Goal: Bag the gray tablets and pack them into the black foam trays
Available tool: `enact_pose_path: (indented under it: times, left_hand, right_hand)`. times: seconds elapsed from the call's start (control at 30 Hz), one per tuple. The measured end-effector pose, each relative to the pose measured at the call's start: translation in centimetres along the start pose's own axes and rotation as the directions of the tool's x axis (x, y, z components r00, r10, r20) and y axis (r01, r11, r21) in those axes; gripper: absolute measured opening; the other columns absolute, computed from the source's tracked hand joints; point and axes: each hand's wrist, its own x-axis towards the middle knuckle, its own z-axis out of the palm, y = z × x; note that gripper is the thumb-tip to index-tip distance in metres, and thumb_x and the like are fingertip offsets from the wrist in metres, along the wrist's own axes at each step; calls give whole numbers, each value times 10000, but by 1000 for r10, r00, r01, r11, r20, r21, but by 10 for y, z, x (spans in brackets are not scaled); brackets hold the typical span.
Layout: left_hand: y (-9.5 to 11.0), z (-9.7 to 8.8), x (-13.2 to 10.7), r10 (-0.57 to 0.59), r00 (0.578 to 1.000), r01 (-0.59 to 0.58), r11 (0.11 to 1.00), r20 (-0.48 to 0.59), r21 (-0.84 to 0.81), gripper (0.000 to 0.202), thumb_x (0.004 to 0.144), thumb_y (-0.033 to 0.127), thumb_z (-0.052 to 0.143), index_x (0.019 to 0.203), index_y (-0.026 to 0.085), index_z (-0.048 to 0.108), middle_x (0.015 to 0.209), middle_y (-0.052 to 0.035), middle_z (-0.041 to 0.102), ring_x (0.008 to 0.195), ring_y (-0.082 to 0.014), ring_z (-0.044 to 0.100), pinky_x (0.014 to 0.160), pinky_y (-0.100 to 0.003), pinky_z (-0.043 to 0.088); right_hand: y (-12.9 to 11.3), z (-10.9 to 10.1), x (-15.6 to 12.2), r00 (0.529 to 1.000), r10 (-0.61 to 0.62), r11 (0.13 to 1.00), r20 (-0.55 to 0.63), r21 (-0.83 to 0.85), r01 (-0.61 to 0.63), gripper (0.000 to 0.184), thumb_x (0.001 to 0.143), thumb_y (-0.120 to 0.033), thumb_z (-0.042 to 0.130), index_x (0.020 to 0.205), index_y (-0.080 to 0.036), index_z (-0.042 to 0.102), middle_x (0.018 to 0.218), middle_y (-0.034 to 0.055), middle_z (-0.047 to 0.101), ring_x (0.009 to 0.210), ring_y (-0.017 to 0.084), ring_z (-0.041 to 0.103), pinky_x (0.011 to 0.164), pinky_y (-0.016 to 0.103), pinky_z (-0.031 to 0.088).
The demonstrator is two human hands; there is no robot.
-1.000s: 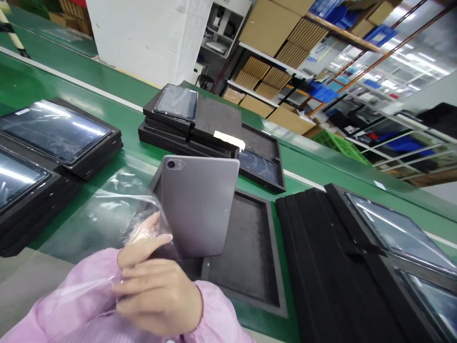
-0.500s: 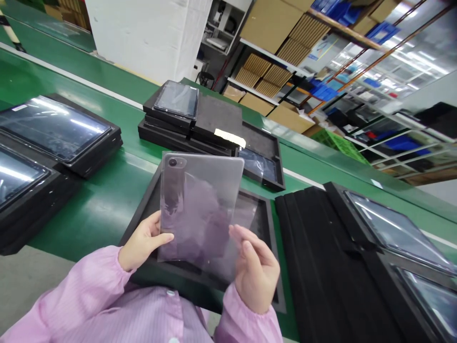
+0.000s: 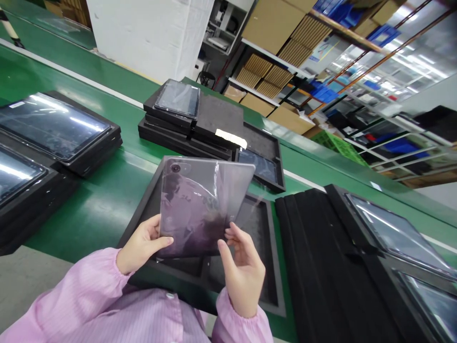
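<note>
A grey tablet [image 3: 200, 205] in a clear plastic sleeve is held up in front of me, its back and camera lens facing me. My left hand [image 3: 144, 243] grips its lower left edge, with the thumb lying on the back. At the lower right edge is my right hand [image 3: 244, 267], its thumb and curved fingers apart, fingertips at the tablet's side. A loose, transparent part of the sleeve [image 3: 252, 202] sticks out past the right edge. Beneath the tablet lies a black foam tray [image 3: 276, 267] with recessed compartments, partly hidden by the tablet and my hands.
Black trays with tablets are stacked on the left [image 3: 57, 126] and right [image 3: 396, 228]. Behind my tray stand more stacked trays [image 3: 221, 114] bearing a tablet and a yellowish strip [image 3: 230, 138]. All rest on a green work surface [image 3: 103, 205]. Shelves with cardboard boxes [image 3: 271, 24] stand farther back.
The tablet's top has tipped and its right side has swung round slightly. My right hand has shifted left to the tablet's edge, its thumb and fingers spreading apart. The left hand keeps its grip.
</note>
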Motion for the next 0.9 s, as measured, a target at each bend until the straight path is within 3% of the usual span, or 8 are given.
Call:
enact_pose_path:
  times: [0.13, 0.3, 0.4, 0.47, 0.6, 0.7, 0.8, 0.9]
  left_hand:
    - [0, -1, 0, -25, 1000, 25, 1000, -5, 13, 381, 787, 264, 763, 1139, 167, 653, 1049, -74, 763, 948, -197, 719, 887, -308, 551]
    - [-4, -2, -1, 34, 999, -35, 999, -21, -12, 475, 816, 289, 747, 1258, 185, 610, 1199, -96, 720, 1074, -220, 692, 948, -317, 546]
    - [-5, -1, -3, 103, 993, -107, 993, -64, -56, 658, 845, 294, 720, 1445, 262, 450, 1400, -82, 606, 1241, -223, 611, 1061, -328, 494]
    - [-5, 0, -3, 102, 993, -105, 994, -63, -34, 773, 866, 317, 696, 1532, 293, 304, 1503, -78, 507, 1324, -228, 545, 1126, -343, 442]
    - [-9, 6, 0, -27, 999, 33, 965, -27, 260, 826, 900, 401, 635, 1578, 241, 190, 1546, -122, 440, 1401, -275, 460, 1218, -448, 310]
    - [-15, 8, -1, -29, 1000, 25, 913, 4, 407, 762, 898, 443, 624, 1553, 248, 287, 1577, -105, 391, 1454, -287, 379, 1240, -491, 244]
    - [-12, 4, -7, 75, 996, -86, 970, 57, 229, 694, 899, 537, 572, 1512, 268, 390, 1572, -85, 406, 1467, -292, 356, 1219, -466, 309]
    - [2, -8, -15, 6, 997, -2, 999, -83, 46, 728, 878, 688, 465, 1458, 248, 483, 1496, -94, 513, 1418, -319, 431, 1175, -457, 392]
  right_hand:
    - [2, 1, -2, 1000, -15, 999, -7, -44, 15, 306, 859, -222, 700, 1165, -235, 698, 1076, 83, 662, 916, 195, 649, 732, 314, 561]
    - [11, 0, -1, 963, 111, 992, -245, -22, -120, 695, 793, -282, 772, 1429, -225, 497, 1294, 142, 620, 1157, 266, 621, 900, 400, 549]
    - [18, 9, -14, 937, 349, 901, 22, 269, -342, 562, 829, -369, 728, 1340, -186, 582, 1220, 150, 696, 1098, 279, 687, 923, 432, 570]
    - [18, 24, -29, 906, 414, 812, 83, 416, -409, 466, 894, -414, 636, 1298, -184, 612, 1181, 137, 726, 1053, 276, 717, 907, 442, 592]
    - [6, 54, -50, 848, 394, 891, -355, 374, -257, 448, 983, -337, 520, 1410, -203, 516, 1279, 116, 685, 1096, 274, 710, 870, 426, 623]
    - [-4, 57, -48, 854, 127, 990, -505, 119, -77, 521, 977, -245, 530, 1486, -183, 435, 1360, 152, 625, 1186, 316, 662, 933, 481, 595]
    - [-11, 54, -43, 934, -299, 954, -196, -99, 284, 624, 935, -103, 537, 1519, -260, 381, 1373, 139, 620, 1246, 289, 625, 981, 472, 574]
    - [-18, 65, -44, 800, -522, 806, 295, -137, 576, 602, 938, -63, 496, 1484, -307, 428, 1408, 119, 596, 1356, 247, 527, 1087, 457, 495]
